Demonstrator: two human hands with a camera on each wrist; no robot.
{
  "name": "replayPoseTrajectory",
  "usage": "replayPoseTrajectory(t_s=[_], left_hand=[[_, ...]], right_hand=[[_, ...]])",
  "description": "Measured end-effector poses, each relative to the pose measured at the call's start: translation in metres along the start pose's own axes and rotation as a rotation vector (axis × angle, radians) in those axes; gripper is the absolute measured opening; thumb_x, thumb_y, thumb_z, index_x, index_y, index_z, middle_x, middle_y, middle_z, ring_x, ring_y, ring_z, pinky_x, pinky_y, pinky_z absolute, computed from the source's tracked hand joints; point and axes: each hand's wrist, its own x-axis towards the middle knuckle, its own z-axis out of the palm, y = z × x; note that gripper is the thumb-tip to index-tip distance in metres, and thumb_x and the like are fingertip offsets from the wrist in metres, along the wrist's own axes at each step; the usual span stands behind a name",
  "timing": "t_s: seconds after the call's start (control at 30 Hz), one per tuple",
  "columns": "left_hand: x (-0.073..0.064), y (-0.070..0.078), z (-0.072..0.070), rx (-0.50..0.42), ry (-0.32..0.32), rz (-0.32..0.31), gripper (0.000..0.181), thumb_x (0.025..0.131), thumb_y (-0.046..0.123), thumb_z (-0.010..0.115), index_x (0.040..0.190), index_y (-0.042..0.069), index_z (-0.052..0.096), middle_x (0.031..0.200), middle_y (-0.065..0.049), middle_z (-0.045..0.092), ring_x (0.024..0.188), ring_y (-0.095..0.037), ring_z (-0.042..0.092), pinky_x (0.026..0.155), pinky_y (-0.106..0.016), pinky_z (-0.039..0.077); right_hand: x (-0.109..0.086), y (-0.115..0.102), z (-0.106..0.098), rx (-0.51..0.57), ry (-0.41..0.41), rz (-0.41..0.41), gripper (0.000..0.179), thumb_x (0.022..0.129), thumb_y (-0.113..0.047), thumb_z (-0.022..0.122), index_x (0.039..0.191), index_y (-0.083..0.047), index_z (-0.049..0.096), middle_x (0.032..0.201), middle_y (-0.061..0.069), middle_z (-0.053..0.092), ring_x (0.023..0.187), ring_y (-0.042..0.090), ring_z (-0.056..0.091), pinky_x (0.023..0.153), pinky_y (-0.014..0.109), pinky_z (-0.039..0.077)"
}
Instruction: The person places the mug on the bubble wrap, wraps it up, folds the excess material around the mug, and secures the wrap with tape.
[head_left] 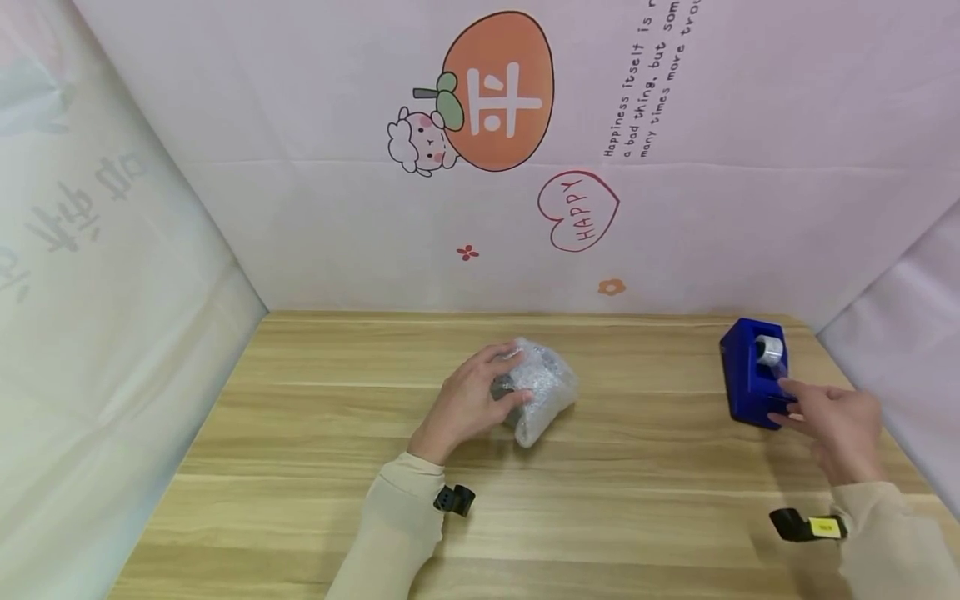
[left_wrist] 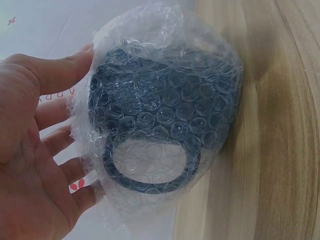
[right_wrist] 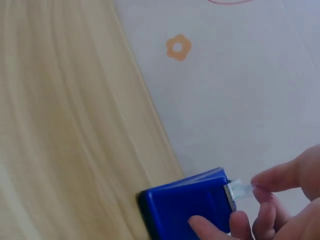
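My left hand (head_left: 468, 404) grips a bundle of bubble wrap (head_left: 543, 379) on the table, thumb and fingers on its near side. Through the clear layers in the left wrist view a dark blue mug (left_wrist: 155, 95) shows, its looped handle (left_wrist: 192, 167) also under the wrap. At the right, my right hand (head_left: 840, 425) is at a blue tape dispenser (head_left: 738, 379). Thumb and index finger pinch the end of clear tape (right_wrist: 242, 189) at the toothed cutter (right_wrist: 230, 197). Another finger touches the dispenser's side in the right wrist view.
The wood-grain table (head_left: 300, 467) meets a white printed backdrop (head_left: 337, 225) along its far edge. Hanging white cloth (head_left: 911, 333) borders the right side, close to the dispenser. A tape roll (head_left: 769, 350) sits in the dispenser.
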Motion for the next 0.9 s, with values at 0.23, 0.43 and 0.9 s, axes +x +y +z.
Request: replayPoseTrajectory(t_s=[0.23, 0.43, 0.9], left_hand=[[0.001, -0.002, -0.001, -0.016, 0.006, 0.002, 0.062, 0.094, 0.036, 0.074, 0.146, 0.01, 0.054, 0.158, -0.003, 0.043, 0.143, -0.03, 0.041, 0.114, -0.049, 0.038], [0.002, 0.0, -0.002, -0.013, -0.003, 0.002, 0.062, 0.094, 0.036, 0.074, 0.146, 0.01, 0.054, 0.158, -0.003, 0.042, 0.143, -0.03, 0.041, 0.114, -0.049, 0.038], [0.001, 0.001, -0.001, -0.022, -0.012, -0.016, 0.063, 0.093, 0.036, 0.074, 0.147, 0.012, 0.053, 0.159, -0.001, 0.041, 0.143, -0.03, 0.04, 0.115, -0.05, 0.036]], right_hand=[[-0.01, 0.008, 0.006, 0.087, 0.019, 0.01, 0.013, 0.095, -0.003, 0.066, 0.084, 0.004, 0.063, 0.09, 0.0, 0.057, 0.079, 0.01, 0.061, 0.07, 0.023, 0.06], [-0.011, 0.011, 0.009, 0.177, 0.037, 0.005, 0.033, 0.093, -0.003, 0.07, 0.118, 0.001, 0.048, 0.084, -0.004, 0.063, 0.079, 0.006, 0.063, 0.071, 0.019, 0.058], [-0.009, 0.019, -0.008, 0.529, -0.24, 0.143, 0.031, 0.105, -0.001, 0.046, 0.084, 0.0, 0.069, 0.081, 0.014, 0.071, 0.079, 0.025, 0.074, 0.076, 0.036, 0.062]])
